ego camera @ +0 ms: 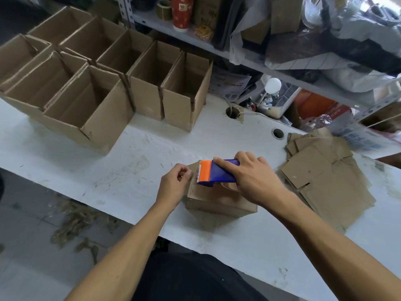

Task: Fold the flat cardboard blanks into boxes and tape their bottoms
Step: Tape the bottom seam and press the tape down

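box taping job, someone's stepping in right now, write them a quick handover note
Right hand: grips the blue and orange tape dispenser, blade end at the far left edge of the box being taped.
Left hand: fingers curled at the box's left edge by the blade; whether it pinches tape I cannot tell.
Box sits bottom up near the front of the table.
Done: a group of open finished boxes stands at the far left.
Left: finish this tape strip, stand the box with the others, then fold and tape the flat blanks piled on the right.
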